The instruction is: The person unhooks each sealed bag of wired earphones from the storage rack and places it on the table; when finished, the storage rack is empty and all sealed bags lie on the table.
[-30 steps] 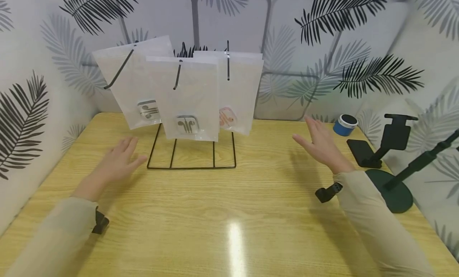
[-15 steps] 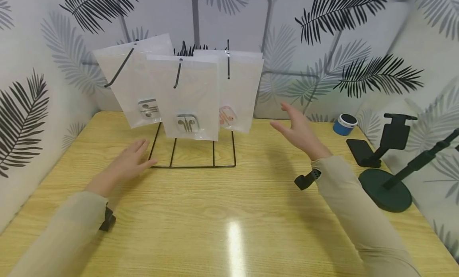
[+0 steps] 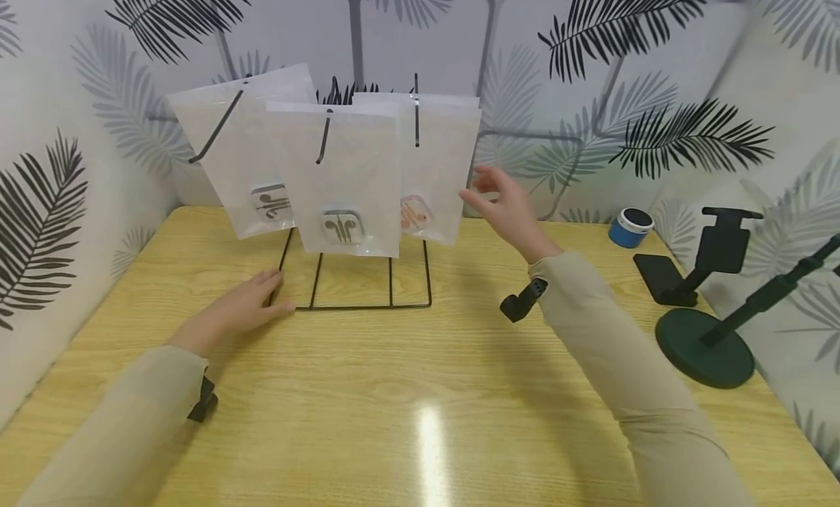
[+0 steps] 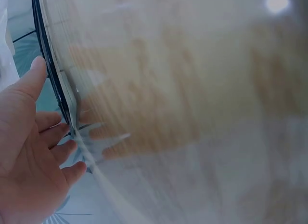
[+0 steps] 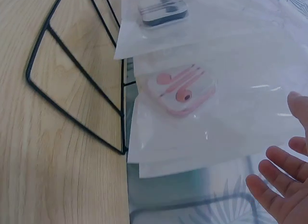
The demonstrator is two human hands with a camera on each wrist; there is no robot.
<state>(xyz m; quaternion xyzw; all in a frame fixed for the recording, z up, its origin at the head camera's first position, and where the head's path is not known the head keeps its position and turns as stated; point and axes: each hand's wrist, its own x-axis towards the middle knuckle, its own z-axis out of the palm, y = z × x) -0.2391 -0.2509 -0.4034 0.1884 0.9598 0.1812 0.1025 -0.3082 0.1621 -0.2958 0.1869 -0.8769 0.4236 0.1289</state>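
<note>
While the bags (image 3: pixel 348 171) hang ungripped on the rack (image 3: pixel 367 307), the right hand (image 3: pixel 512 211), fingers apart, hovers at their right; the left hand (image 3: pixel 236 307), unclenched, lies near left.

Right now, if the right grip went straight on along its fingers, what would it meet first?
Probably the rightmost hanging bag, the one with pink earphones. It looks close to the right grip, though the depth is hard to judge.

Visible are two hands (image 3: pixel 231 311) (image 3: pixel 508 211), two wrist cameras (image 3: pixel 204 400) (image 3: pixel 521 301), one rack (image 3: pixel 364 307), three earphone sets (image 3: pixel 271 202) (image 3: pixel 342 228) (image 3: pixel 416 214), one cylinder (image 3: pixel 631 229), one holder (image 3: pixel 723 249), one stand (image 3: pixel 682 346) and at least three bags (image 3: pixel 246 153) (image 3: pixel 357 171) (image 3: pixel 440 157), perhaps more.
</note>
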